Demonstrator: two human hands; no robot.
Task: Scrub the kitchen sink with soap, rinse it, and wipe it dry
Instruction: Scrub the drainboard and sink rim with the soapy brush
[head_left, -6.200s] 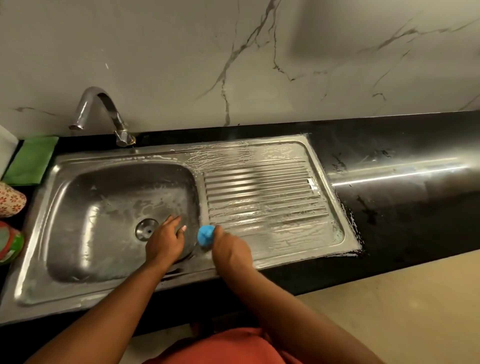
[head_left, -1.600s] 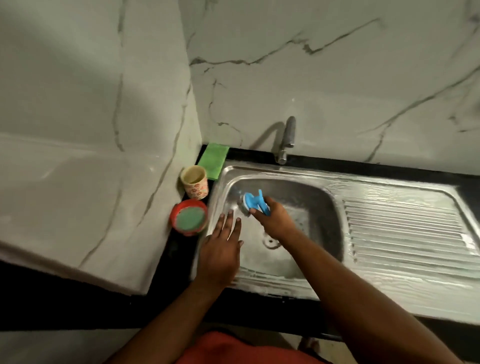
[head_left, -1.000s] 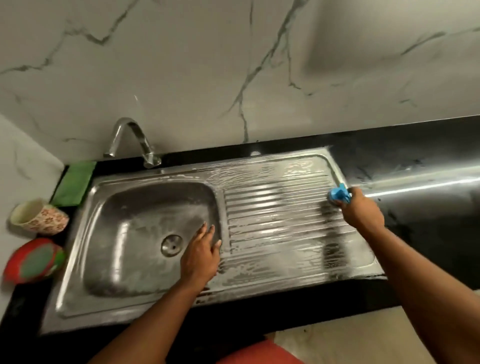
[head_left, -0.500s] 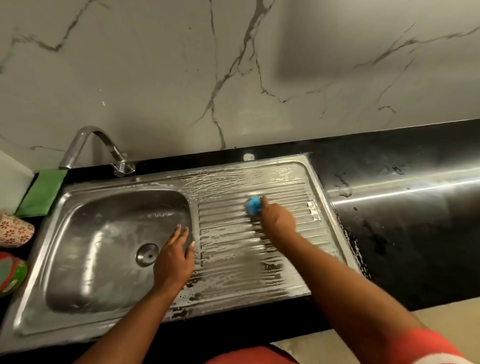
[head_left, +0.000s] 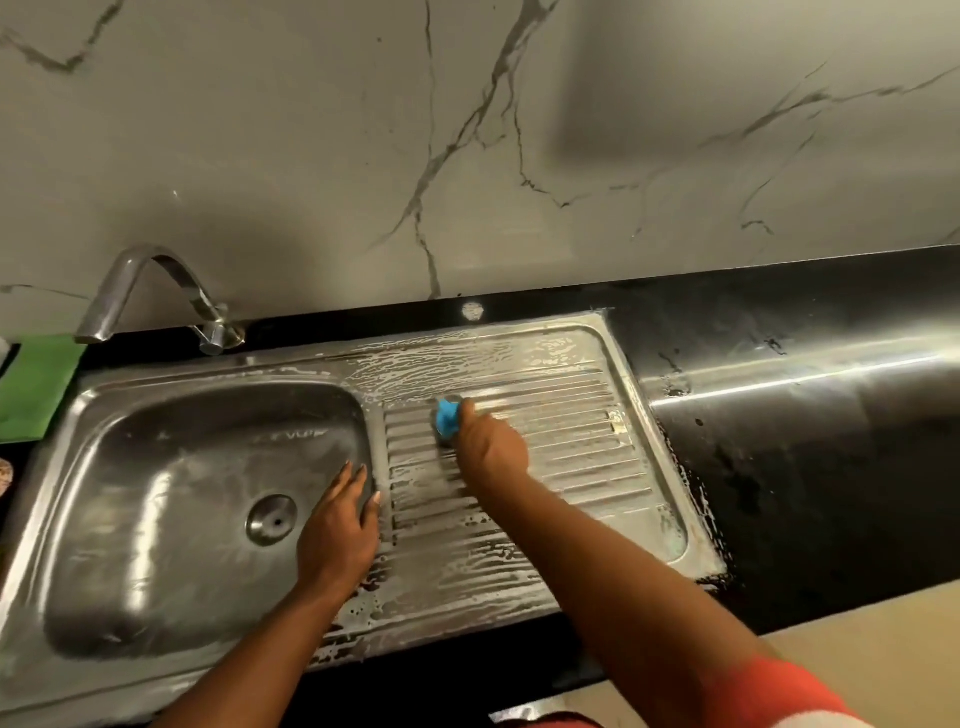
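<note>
On the ribbed steel drainboard (head_left: 571, 431), fingers (head_left: 464, 410) of the right hand (head_left: 491, 449) grip a small blue scrubber (head_left: 445, 418) against the soapy ridges. The left hand (head_left: 337, 530) rests flat, fingers straight, on the stainless-steel sink (head_left: 208, 371) divider. Step in hand: scrubbing. Likely next: cover the remaining ridges, then rinse at the curved metal tap (head_left: 150, 291).

Blue scrubber (head_left: 447, 415), green cloth (head_left: 31, 389) perhaps
</note>
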